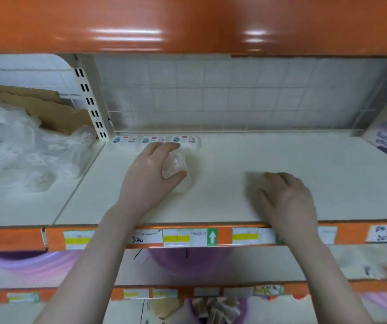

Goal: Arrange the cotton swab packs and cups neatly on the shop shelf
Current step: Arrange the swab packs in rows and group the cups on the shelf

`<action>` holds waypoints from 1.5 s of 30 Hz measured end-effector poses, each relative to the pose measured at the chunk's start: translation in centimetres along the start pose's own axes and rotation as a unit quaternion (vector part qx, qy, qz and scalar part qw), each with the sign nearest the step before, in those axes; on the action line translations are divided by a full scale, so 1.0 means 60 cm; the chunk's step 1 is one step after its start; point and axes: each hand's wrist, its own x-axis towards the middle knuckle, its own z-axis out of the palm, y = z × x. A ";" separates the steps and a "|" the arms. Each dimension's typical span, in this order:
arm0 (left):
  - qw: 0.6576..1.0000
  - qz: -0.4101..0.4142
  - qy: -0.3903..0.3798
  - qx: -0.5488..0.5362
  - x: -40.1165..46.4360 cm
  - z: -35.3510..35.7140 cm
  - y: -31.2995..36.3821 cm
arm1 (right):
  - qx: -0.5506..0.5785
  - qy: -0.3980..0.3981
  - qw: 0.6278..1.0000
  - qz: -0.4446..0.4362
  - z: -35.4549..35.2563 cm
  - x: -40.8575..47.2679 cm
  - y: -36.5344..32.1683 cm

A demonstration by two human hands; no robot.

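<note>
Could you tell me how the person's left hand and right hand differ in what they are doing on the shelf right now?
The left hand is curled around a clear plastic pack, fingers and thumb closed on it; the right hand holds nothing. The left hand reaches deeper, close to the row of packs at the back wall; the right hand lies palm down nearer the front edge. Both are over the same white shelf.

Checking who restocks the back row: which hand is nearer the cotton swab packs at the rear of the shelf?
Left. The left hand, holding a clear pack, sits just in front of the cotton swab packs. The right hand rests flat farther forward and to the right.
</note>
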 end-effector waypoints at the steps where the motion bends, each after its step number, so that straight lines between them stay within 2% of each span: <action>1: 1.000 0.006 -0.005 -0.005 0.002 0.006 0.007 | -0.007 0.002 1.000 0.005 -0.008 -0.005 0.007; 12: 0.998 0.054 -0.033 0.008 0.035 0.102 0.145 | -0.008 0.034 0.998 0.053 -0.061 -0.010 0.167; 18: 0.999 0.034 -0.028 0.023 0.065 0.199 0.257 | 0.011 -0.024 1.000 0.010 -0.079 0.026 0.321; 22: 0.999 0.010 -0.028 0.039 0.084 0.245 0.318 | 0.029 -0.035 0.999 -0.010 -0.088 0.055 0.391; 26: 0.998 -0.018 -0.025 0.052 0.100 0.270 0.354 | 0.023 -0.090 0.996 -0.013 -0.092 0.081 0.432; 35: 0.993 -0.037 -0.057 0.099 0.151 0.314 0.374 | 0.051 -0.143 0.988 -0.016 -0.054 0.101 0.442; 39: 0.984 -0.044 -0.104 0.139 0.165 0.328 0.376 | 0.042 -0.153 0.987 -0.012 -0.044 0.097 0.446; 45: 0.958 -0.026 -0.261 0.115 0.175 0.300 0.364 | 0.024 -0.153 0.988 -0.026 -0.038 0.093 0.451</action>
